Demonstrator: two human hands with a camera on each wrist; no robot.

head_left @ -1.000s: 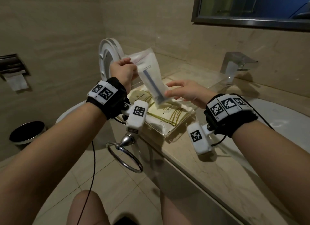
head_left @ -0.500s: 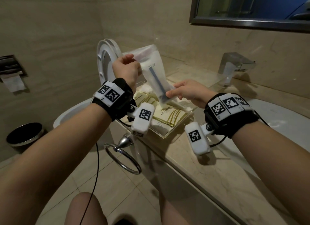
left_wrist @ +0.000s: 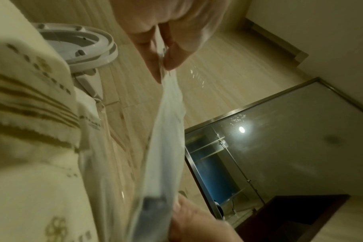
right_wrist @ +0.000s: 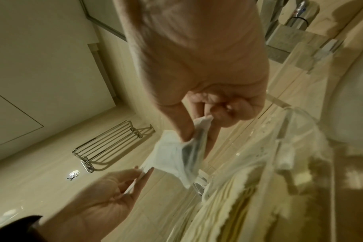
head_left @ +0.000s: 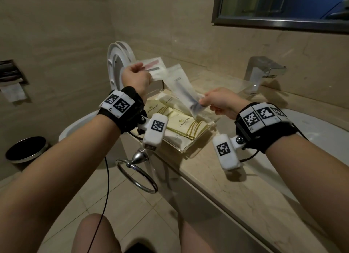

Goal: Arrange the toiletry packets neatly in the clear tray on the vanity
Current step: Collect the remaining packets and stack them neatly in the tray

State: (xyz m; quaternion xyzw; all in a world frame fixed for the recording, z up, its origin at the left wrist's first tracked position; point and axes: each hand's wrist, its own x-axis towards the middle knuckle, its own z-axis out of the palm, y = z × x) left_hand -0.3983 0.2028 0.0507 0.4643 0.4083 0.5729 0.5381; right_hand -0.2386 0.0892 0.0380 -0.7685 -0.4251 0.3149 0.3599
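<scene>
A white toilet [head_left: 120,64] stands with its lid up. A black bin [head_left: 24,150] sits on the floor. A shiny tap [head_left: 264,71] stands by the sink [head_left: 321,124].

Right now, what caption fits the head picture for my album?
Two hands pull frosted white plastic packets apart above a clear tray.

**Where things sit at the vanity**

I see the tray [head_left: 190,149] on the vanity [head_left: 217,179], near its left end, with packets [head_left: 186,125] lying flat inside. My left hand [head_left: 136,79] is above the tray's far left corner, my right hand [head_left: 221,101] above its right side, and a packet [head_left: 181,86] spans the gap between them. The faucet [head_left: 262,73] stands behind and to the right, the basin [head_left: 317,124] right of the tray. The toilet [head_left: 117,64] lies left of the vanity, the bin [head_left: 24,150] far left on the floor, the towel ring [head_left: 137,173] on the vanity's front below the tray
</scene>
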